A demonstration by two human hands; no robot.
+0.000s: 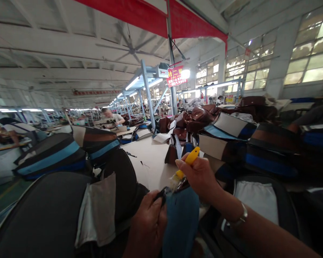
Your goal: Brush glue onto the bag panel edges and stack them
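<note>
My right hand (201, 175) is closed around the yellow handle of a brush (191, 157), its pale bristles pointing down and left. The bristles meet the top edge of a blue fabric piece (181, 222), beside a dark strip. Below and to the left, my left hand (150, 218) pinches that dark strip (161, 193) at the blue piece's upper left corner. Part of the blue piece lies below the frame.
Black bag pieces with blue bands (54, 154) stand at the left, a large black panel (40, 215) nearer. Stacked bags (271, 147) fill the right. Brown bags (201, 114) lie behind the white table (150, 161). A person (115, 118) sits further back.
</note>
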